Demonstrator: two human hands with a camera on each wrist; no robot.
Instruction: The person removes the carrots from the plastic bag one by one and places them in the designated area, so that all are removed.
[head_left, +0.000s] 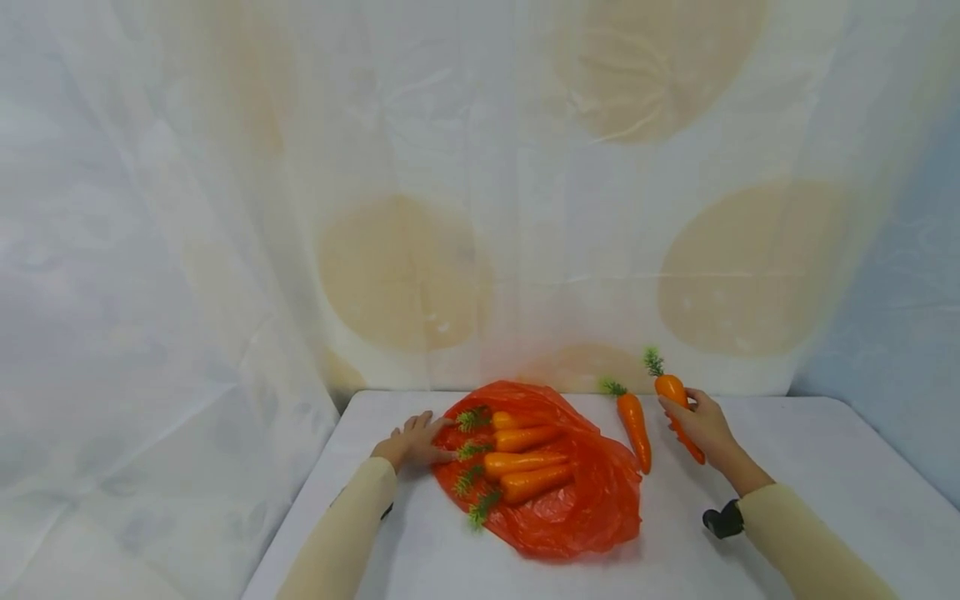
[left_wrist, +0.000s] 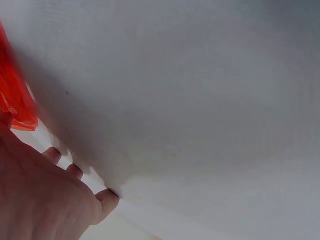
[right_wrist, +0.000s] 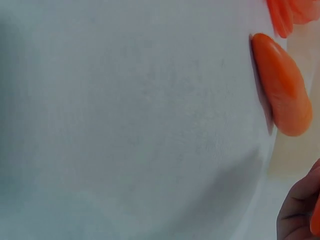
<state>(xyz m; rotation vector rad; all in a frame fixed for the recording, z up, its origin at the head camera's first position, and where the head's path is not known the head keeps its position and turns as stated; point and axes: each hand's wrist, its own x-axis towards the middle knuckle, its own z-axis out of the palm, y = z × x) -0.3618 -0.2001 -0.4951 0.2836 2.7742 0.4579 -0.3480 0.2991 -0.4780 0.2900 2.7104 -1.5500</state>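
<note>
My right hand pinches an orange carrot with a green leafy top, tilted with the leaves pointing away from me. Left of it, a second carrot lies on the table beside the red plastic bag. Several more carrots rest in the bag, their green tops toward its left side. At the bag's left edge is my left hand, fingers spread. In the left wrist view its fingertips come down at the white surface, with red plastic close by.
The white table ends at the back against a pale hanging sheet with tan circles. More sheeting hangs along the left and right sides. A black strap piece hangs at my right wrist.
</note>
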